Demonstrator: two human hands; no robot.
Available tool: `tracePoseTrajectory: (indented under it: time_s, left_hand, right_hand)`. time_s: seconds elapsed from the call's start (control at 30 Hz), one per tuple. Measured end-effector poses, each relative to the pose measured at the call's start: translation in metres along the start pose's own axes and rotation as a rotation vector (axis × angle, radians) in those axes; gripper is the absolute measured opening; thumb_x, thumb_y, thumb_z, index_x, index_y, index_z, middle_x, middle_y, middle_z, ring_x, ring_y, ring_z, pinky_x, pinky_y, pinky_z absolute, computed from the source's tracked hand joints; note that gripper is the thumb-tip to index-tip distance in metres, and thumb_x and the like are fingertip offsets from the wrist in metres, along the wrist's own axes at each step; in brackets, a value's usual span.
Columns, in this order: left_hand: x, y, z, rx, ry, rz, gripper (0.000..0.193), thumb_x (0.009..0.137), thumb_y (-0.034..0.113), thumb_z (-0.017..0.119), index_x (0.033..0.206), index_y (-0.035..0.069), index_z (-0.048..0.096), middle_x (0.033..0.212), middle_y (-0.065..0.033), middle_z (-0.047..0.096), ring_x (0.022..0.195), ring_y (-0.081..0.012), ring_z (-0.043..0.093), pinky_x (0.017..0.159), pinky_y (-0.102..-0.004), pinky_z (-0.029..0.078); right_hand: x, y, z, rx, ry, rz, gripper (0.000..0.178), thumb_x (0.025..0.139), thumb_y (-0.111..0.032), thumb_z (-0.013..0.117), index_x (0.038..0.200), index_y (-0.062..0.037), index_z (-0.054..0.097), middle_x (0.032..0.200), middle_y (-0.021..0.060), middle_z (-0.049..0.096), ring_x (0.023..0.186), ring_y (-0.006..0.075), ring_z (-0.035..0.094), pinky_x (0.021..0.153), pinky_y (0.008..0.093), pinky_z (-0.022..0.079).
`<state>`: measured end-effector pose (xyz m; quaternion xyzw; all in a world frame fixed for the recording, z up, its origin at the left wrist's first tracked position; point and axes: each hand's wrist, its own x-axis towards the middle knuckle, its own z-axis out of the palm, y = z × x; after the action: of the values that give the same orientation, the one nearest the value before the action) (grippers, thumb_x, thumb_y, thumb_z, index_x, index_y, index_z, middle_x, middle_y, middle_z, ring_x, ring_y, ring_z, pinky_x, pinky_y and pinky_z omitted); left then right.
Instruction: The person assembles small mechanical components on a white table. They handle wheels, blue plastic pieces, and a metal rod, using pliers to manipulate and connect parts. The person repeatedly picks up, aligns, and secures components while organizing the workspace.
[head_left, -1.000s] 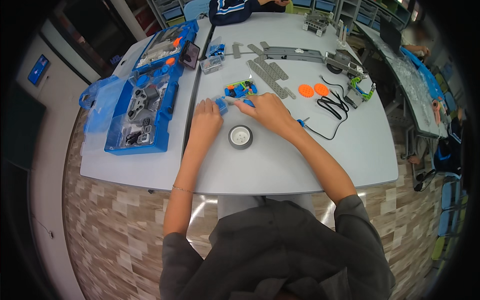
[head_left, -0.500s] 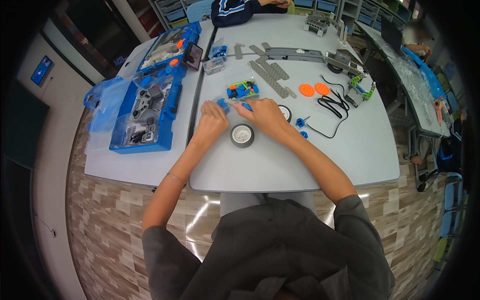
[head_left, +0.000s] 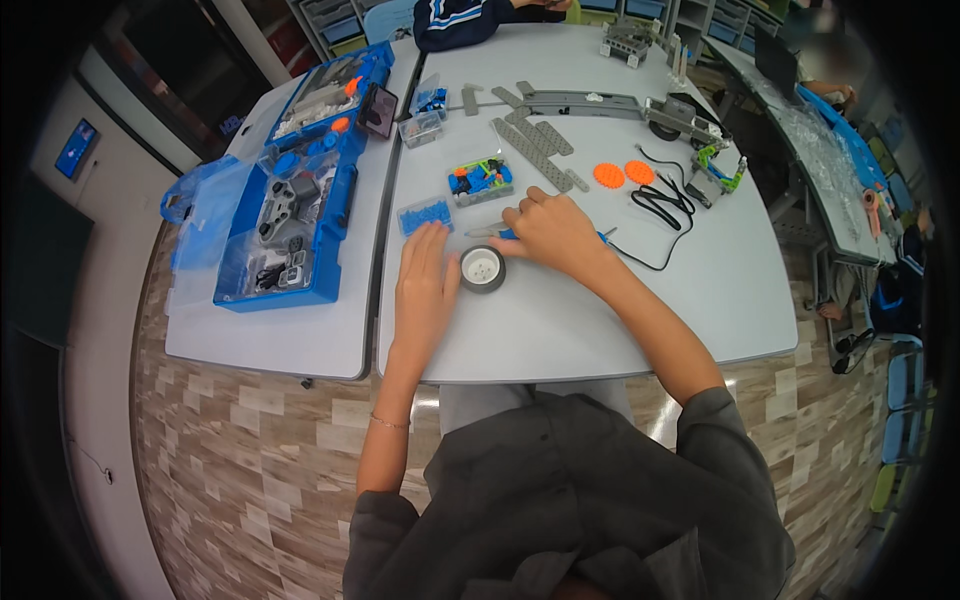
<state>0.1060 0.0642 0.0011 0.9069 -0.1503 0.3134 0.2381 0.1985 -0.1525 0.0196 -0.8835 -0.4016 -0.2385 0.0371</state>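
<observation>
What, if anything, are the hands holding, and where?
The right hand holds a grey-tipped tool by its blue handle; the left hand appears to hold nothing.

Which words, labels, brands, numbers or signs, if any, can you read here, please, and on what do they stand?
None reads clearly.
Wall screen: too small and blurred.
Blue marks near the dark doorway: too blurred.
White mark on the long gray beam: too small.
Blue-handled tool, wheel: no text visible.

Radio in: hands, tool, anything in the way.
Left hand open, beside clear box of blue pieces. Right hand gripping blue-handled tool, grey tip pointing left. Grey-tyred wheel close, between the hands.
</observation>
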Motion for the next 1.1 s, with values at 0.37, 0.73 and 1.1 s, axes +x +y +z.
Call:
tracePoseTrajectory:
  time_s: [0.37, 0.73, 1.1]
  left_hand:
    - [0.029, 0.019, 0.008, -0.501, -0.033, -0.155, 0.013, 0.093, 0.001, 0.070, 0.105, -0.002, 0.070, 0.094, -0.0143, 0.071, 0.075, -0.0269, 0.069, 0.074, -0.0368, 0.055]
    - [0.041, 0.013, 0.003, -0.344, -0.214, -0.157, 0.009, 0.092, 0.005, 0.070, 0.098, -0.002, 0.068, 0.091, -0.0152, 0.065, 0.079, -0.0294, 0.064, 0.073, -0.0381, 0.051]
    - [0.066, 0.002, 0.025, -0.194, -0.495, -0.126, 0.016, 0.092, 0.006, 0.069, 0.104, -0.002, 0.076, 0.095, -0.0212, 0.069, 0.086, -0.0368, 0.067, 0.081, -0.0435, 0.053]
  right_hand:
    - [-0.017, 0.017, -0.031, 0.388, -0.036, 0.134, 0.054, 0.087, -0.056, 0.070, 0.085, -0.0032, 0.077, 0.067, 0.0144, 0.065, 0.075, 0.0309, 0.066, 0.064, 0.0423, 0.054]
    - [-0.048, 0.050, -0.048, 0.539, 0.089, 0.349, 0.047, 0.087, -0.045, 0.077, 0.103, -0.0004, 0.073, 0.094, 0.0152, 0.067, 0.091, 0.0308, 0.064, 0.081, 0.0391, 0.053]
    - [-0.085, 0.069, -0.074, 0.530, 0.005, 0.712, 0.048, 0.088, -0.043, 0.077, 0.105, 0.0007, 0.068, 0.088, 0.0160, 0.068, 0.080, 0.0292, 0.064, 0.075, 0.0397, 0.051]
